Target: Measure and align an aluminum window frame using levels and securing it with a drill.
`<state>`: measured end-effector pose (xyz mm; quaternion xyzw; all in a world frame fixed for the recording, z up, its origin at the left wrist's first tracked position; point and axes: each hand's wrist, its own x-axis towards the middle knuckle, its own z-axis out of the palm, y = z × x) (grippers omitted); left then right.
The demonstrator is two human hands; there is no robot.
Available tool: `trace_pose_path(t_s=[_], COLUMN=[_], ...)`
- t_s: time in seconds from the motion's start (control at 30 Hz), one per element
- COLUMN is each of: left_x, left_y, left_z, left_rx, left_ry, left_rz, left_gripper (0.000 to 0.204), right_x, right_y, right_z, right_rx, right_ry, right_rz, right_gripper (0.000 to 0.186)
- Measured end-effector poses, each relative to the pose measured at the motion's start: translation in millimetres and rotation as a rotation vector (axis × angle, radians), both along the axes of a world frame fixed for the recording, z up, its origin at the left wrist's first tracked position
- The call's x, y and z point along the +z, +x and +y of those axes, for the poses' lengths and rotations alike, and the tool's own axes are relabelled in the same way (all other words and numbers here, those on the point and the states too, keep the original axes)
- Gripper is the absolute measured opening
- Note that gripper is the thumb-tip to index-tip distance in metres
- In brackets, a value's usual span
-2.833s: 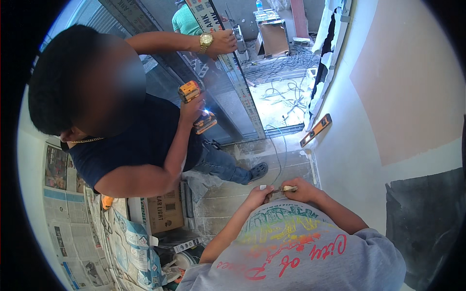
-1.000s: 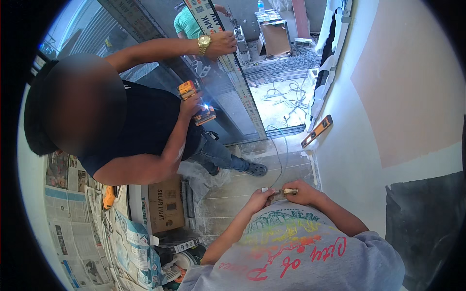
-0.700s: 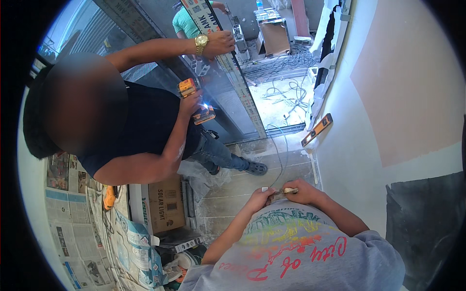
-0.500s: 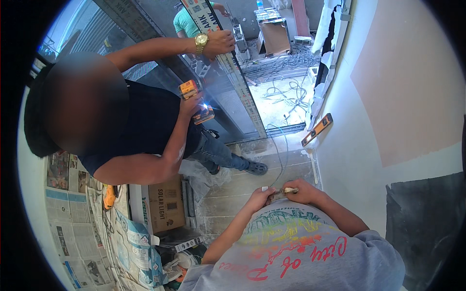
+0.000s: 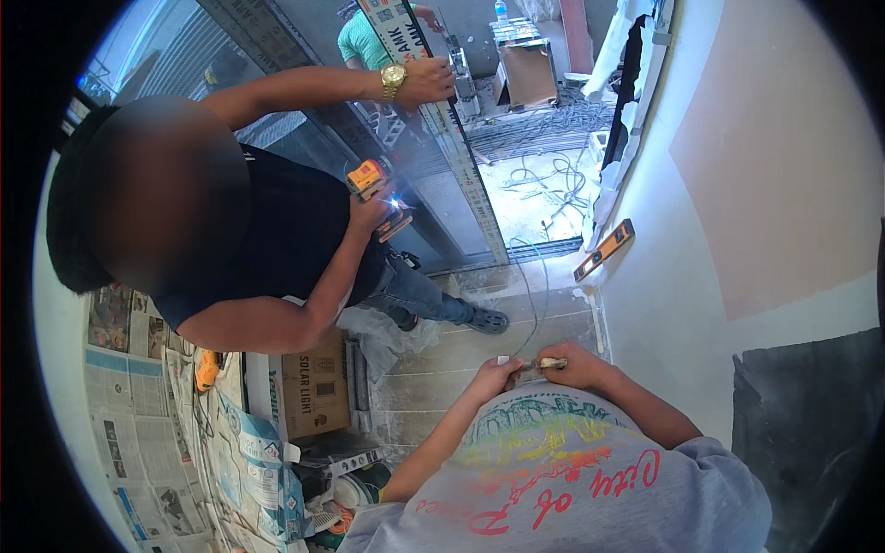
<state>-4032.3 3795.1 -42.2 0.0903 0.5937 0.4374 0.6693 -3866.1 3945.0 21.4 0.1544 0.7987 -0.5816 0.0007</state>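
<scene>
In front of my grey shirt, both hands are close together at waist height. My left hand (image 5: 496, 378) is closed, its fingers pinched around the end of a thin greenish cable (image 5: 536, 318) that rises from the doorway floor. My right hand (image 5: 579, 367) is wrapped around a small tan-and-metal piece (image 5: 553, 363), too small to identify; its tip points toward my left hand. To the left, a co-worker grips a yellow cordless drill (image 5: 367, 180) in one hand. The co-worker's other hand rests on a tall door frame (image 5: 466, 166) covered with printed film.
An orange spirit level (image 5: 604, 251) leans at the foot of the right wall. A brown cardboard box (image 5: 316, 387), a blue-and-white bag (image 5: 267, 470) and another yellow power tool (image 5: 208, 370) lie lower left. Beyond the doorway are coiled cables (image 5: 553, 180) and another person in green (image 5: 366, 41).
The co-worker's drill and the hand on the frame have shifted slightly to the right in the view. My own hands stay in nearly the same place and pose.
</scene>
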Motion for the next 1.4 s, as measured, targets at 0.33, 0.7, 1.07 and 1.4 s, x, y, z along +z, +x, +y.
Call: trace_pose_path(t_s=[0.33, 0.7, 1.07, 1.4], left_x=[1.3, 2.3, 14.1, 6.8], left_y=[-1.5, -0.7, -1.4, 64.2], left_z=[-3.3, 10.6, 14.2, 115.3], left_rx=[0.02, 0.006, -0.017, 0.132], left_ry=[0.019, 0.031, -0.008, -0.037], left_rz=[-0.006, -0.003, -0.013, 0.013], left_gripper=[0.024, 0.022, 0.02, 0.02], right_x=[-3.9, -0.4, 3.7, -18.9], right_y=[-1.3, 1.3, 3.5, 63.1], right_z=[-4.6, 7.3, 11.0, 115.6], right_rx=[-0.001, -0.017, -0.032, -0.023], right_ry=[0.015, 0.051, 0.01, 0.014], right_rz=[0.008, -0.006, 0.018, 0.066], right_gripper=[0.016, 0.019, 0.017, 0.015])
